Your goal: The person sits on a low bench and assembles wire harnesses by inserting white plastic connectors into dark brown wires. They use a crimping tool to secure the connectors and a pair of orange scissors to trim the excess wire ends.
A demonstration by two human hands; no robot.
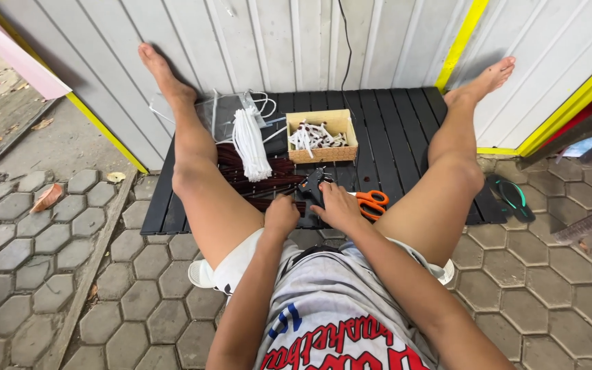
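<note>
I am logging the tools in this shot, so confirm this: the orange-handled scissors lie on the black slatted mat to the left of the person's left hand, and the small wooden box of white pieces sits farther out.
One detail is wrong. The head view shows the orange-handled scissors on the black slatted mat beside the right hand, on its right. The small wooden box does sit farther out.

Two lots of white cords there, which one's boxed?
The short white pieces in the wooden box. The long white bundle to its left lies loose on the black mat.
</note>
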